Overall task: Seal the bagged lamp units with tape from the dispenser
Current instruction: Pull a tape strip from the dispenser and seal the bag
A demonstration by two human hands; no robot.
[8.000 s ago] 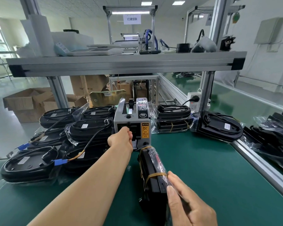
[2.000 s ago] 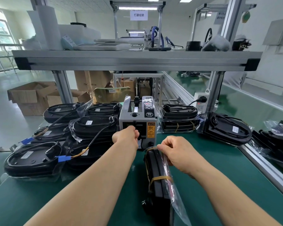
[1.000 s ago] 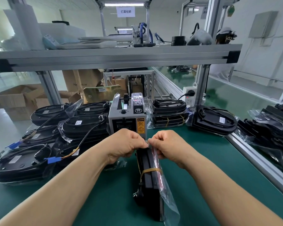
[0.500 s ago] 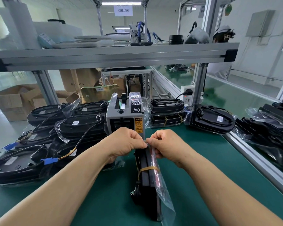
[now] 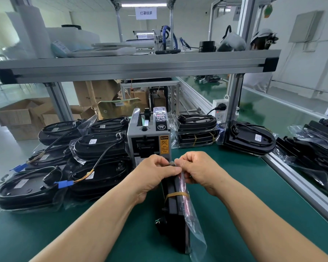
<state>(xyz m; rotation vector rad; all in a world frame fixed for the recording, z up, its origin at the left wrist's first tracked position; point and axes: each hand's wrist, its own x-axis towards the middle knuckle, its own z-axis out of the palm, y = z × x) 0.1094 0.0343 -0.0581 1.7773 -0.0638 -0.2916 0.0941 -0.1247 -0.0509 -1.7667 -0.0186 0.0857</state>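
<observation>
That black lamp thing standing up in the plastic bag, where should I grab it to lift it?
Probably from above, by its thin top edge near the rubber band, squeezing the two flat sides. The bagged lamp unit stands on edge, narrow and tall, with its flat sides facing left and right, so only the top edge is easy to reach.

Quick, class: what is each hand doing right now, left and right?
Left hand: closed, fingers pinching the top of the bagged lamp unit.
Right hand: closed, pinching the same bag top.
</observation>
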